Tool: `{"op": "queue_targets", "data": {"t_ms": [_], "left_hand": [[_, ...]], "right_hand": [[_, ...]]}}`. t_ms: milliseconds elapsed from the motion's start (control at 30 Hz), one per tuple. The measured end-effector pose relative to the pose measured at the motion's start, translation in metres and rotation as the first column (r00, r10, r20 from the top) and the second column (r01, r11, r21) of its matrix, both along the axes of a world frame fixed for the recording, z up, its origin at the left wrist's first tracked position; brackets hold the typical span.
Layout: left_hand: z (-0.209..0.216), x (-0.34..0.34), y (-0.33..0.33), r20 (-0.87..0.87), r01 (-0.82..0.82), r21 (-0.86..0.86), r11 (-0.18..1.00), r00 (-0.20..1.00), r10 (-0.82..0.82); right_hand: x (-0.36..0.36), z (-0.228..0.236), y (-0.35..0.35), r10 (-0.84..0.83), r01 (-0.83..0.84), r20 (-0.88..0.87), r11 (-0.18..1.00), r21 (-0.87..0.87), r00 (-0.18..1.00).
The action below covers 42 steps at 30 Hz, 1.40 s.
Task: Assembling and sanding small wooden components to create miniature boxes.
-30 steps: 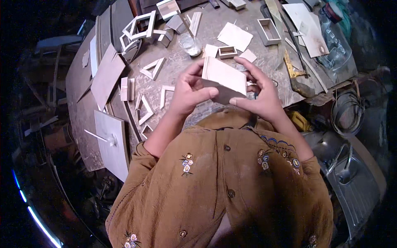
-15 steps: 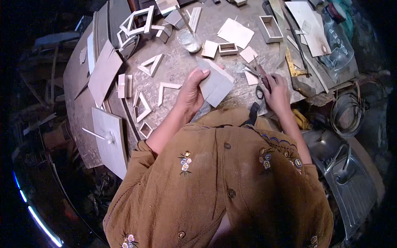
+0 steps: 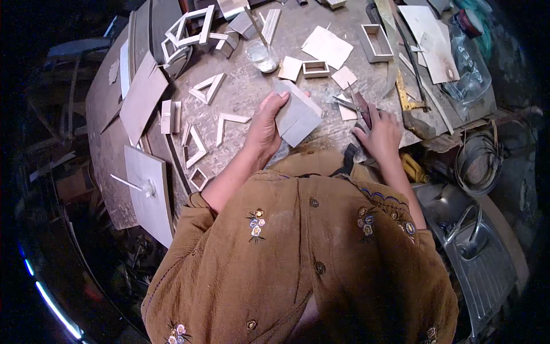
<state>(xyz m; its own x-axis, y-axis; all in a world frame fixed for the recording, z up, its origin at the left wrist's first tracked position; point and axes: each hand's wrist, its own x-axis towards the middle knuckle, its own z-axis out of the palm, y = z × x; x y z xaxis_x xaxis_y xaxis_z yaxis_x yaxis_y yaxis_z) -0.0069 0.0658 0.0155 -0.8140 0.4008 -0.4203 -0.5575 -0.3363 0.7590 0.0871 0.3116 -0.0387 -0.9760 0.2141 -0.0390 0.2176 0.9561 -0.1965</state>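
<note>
At the desk's (image 3: 240, 92) near edge, the left hand (image 3: 264, 123) grips a grey wooden block (image 3: 297, 114), its long axis slanting toward the far-left corner, while the right hand (image 3: 379, 133), just beside it, closes on scissors (image 3: 358, 108).

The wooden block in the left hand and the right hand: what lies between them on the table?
In the head view, a small pale wood square and the tip of dark scissors lie between the block and the right hand.
</note>
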Motion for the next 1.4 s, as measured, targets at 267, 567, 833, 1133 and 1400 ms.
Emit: {"op": "queue_targets", "data": {"t_ms": [267,567,833,1133,1400], "left_hand": [[0.015,0.003,0.001,-0.092,0.015,0.036,0.999,0.996,-0.012],[0.015,0.001,-0.004,-0.023,0.085,0.094,0.992,0.996,-0.083],[0.019,-0.005,-0.010,0.133,0.235,0.477,0.847,0.933,-0.334],[0.013,-0.009,-0.020,0.023,0.400,0.804,0.440,0.718,-0.696],[0.031,-0.013,-0.032,0.115,0.524,0.730,0.439,0.539,-0.835]], "right_hand": [[-0.008,0.000,0.019,0.052,-0.045,0.047,0.991,-0.128,0.998],[0.004,-0.030,0.045,0.098,-0.102,-0.031,0.898,-0.429,0.995],[0.012,-0.043,0.059,-0.016,-0.085,-0.128,0.662,-0.744,0.992],[-0.009,0.065,0.046,0.187,-0.416,-0.391,0.626,-0.659,0.901],[-0.045,0.183,0.036,0.729,-0.782,-0.283,0.585,-0.217,0.624]]}}
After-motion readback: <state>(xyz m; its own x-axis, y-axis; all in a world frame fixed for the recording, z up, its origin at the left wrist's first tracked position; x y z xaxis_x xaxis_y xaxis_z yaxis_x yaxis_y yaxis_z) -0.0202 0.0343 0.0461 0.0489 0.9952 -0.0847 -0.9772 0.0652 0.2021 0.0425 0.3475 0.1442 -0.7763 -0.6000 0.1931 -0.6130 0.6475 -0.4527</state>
